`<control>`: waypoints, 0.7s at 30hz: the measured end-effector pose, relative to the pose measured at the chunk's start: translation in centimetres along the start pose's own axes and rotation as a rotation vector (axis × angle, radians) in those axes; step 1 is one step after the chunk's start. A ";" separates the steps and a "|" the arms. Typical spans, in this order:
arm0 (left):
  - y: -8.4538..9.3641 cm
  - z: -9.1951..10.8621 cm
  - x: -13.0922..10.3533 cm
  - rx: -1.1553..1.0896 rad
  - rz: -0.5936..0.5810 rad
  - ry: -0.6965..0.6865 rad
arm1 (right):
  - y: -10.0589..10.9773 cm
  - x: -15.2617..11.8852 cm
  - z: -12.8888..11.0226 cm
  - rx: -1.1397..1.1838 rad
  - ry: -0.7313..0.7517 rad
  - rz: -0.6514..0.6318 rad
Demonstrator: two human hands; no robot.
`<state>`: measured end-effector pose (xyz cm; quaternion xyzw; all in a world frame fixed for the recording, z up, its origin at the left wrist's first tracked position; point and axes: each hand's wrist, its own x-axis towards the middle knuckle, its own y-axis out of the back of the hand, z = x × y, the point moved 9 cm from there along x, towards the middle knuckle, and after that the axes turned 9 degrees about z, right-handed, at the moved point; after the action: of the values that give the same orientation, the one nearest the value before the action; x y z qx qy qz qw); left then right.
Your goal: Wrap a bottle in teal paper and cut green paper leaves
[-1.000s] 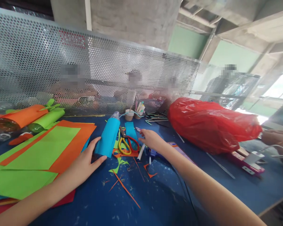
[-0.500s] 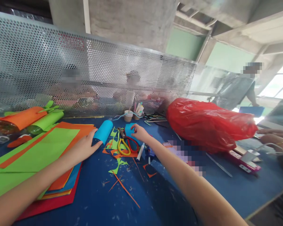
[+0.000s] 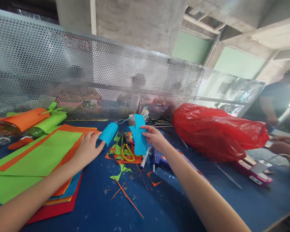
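My left hand (image 3: 90,149) is closed around the near end of a bottle wrapped in blue paper (image 3: 109,133), which lies on its side on the table. A strip of blue paper (image 3: 140,137) is pinched in my right hand (image 3: 154,137) and stands upright above the table. Behind that strip, another bit of blue paper shows in part. Scissors with yellow handles (image 3: 127,152) lie among green and orange paper scraps (image 3: 114,149), just left of the strip. A blue glue gun (image 3: 157,157) and a white marker (image 3: 145,158) rest below my right hand.
Stacked coloured paper sheets (image 3: 45,151) lie at left, with orange-wrapped (image 3: 26,120) and green-wrapped bottles (image 3: 49,124) behind. A large red plastic bag (image 3: 217,130) fills the right side, near another person's hand (image 3: 284,146). A perforated metal screen (image 3: 145,71) borders the table's back.
My right hand has raised a blue paper strip from beside the scissors, and it now stands upright. My left hand stays at the blue bottle. A person at the far right has shifted rightward.
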<state>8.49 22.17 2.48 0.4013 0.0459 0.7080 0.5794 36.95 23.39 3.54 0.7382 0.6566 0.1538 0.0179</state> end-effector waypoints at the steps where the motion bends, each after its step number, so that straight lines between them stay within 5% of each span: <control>1: 0.0 0.5 -0.2 -0.053 0.002 0.011 | -0.7 -0.4 0.1 0.043 -0.020 -0.045; 3: -0.4 1.7 -0.9 -0.184 -0.047 0.046 | -2.2 -1.4 -0.1 0.114 -0.052 -0.138; 8: -3.9 4.9 -3.9 -0.573 -0.377 0.227 | -6.0 -4.0 -1.7 0.196 -0.081 -0.357; 13: -4.7 5.0 -5.1 -0.834 -0.416 0.372 | -7.9 -6.0 -2.7 0.079 -0.059 -0.503; 21: -5.7 2.8 -6.0 -0.892 -0.493 0.543 | -5.4 -4.2 -2.4 -0.073 0.007 -0.330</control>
<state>14.70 17.81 -1.75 -0.1004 -0.0180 0.5803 0.8080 30.73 19.63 3.76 0.6186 0.7629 0.1752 0.0672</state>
